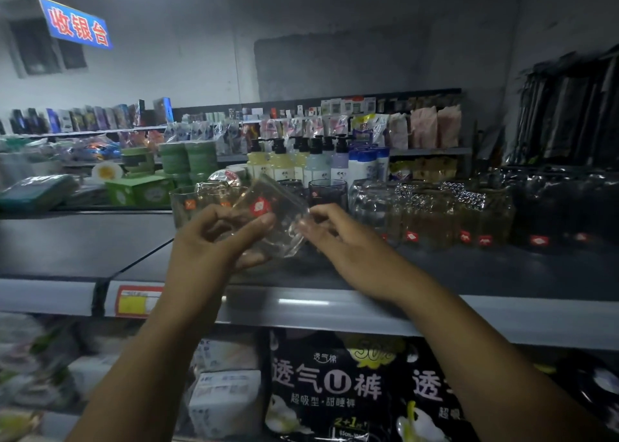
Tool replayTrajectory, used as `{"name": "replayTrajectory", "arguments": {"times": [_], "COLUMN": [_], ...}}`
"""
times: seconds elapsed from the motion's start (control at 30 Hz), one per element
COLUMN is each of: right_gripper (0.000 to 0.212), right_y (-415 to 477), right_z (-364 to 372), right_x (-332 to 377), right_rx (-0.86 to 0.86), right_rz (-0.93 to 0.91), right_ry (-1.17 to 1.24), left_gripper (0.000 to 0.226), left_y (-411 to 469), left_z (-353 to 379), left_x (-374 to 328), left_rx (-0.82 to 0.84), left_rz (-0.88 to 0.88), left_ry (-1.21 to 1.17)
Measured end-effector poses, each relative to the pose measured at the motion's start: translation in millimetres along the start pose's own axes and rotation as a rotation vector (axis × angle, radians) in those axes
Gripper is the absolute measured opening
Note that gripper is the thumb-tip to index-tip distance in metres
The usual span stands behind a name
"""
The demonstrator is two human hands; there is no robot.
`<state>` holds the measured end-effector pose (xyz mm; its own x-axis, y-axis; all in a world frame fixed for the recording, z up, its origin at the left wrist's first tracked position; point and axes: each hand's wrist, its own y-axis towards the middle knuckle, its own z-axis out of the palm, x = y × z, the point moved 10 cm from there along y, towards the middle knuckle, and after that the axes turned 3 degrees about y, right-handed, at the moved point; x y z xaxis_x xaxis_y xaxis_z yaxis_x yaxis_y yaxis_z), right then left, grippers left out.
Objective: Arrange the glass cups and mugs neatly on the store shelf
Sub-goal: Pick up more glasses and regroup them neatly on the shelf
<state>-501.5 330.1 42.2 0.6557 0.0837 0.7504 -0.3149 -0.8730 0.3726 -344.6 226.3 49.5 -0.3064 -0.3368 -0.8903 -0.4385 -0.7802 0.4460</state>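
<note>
Tilting a clear glass cup with a red sticker above the dark shelf, the left hand curls round it; the right hand pinches its end.

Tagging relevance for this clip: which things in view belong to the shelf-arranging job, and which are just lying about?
Job: clear glass cup held by left hand and right hand; clear tumblers, dark tinted glasses, amber glasses; shelf.
Lying about: pump bottles, green boxes, blue hanging sign, black diaper packs, price tag.
</note>
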Motion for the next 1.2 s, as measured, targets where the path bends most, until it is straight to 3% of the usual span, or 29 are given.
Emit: {"name": "replayTrajectory", "arguments": {"times": [0.1, 0.23, 0.37, 0.47, 0.53, 0.63, 0.77, 0.93, 1.03, 1.2], "right_gripper": [0.074, 0.055, 0.059, 0.047, 0.047, 0.066, 0.075, 0.082, 0.091, 0.105], "right_y": [-6, -19, -34, -48, -52, -51, -42, -34, -35, -53], "right_z": [-7, -38, -82, -116, -125, -126, -114, -102, -98, -109], "right_x": [8, 18, 16, 18, 17, 8, -5, -5, -14, -45], "right_rx": [-0.048, -0.252, -0.401, -0.464, -0.453, -0.428, -0.36, -0.302, -0.246, -0.152], "right_rz": [0.017, -0.012, -0.066, -0.101, -0.065, 0.007, 0.046, 0.056, 0.077, 0.176], "right_ry": [0.214, 0.42, 0.304, 0.079, -0.129, -0.357, -0.455, -0.54, -0.502, -0.18], "left_gripper": [0.037, 0.031, 0.039, 0.056, 0.06, 0.053, 0.034, 0.049, 0.056, 0.058], "left_y": [-10, -25, -29, -24, -18, -4, 6, -2, -7, -2], "left_z": [28, 67, 91, 93, 92, 96, 113, 127, 130, 128], "left_x": [6, 4, 0, -1, 0, 2, -4, 4, 7, 10], "left_rx": [0.018, 0.102, 0.246, 0.287, 0.305, 0.29, 0.292, 0.445, 0.504, 0.529], "left_rz": [-0.085, -0.016, 0.039, 0.082, 0.101, 0.137, 0.331, 0.395, 0.394, 0.346], "left_ry": [-0.242, -0.189, 0.118, 0.271, 0.353, 0.457, 0.525, 0.549, 0.58, 0.497]}}
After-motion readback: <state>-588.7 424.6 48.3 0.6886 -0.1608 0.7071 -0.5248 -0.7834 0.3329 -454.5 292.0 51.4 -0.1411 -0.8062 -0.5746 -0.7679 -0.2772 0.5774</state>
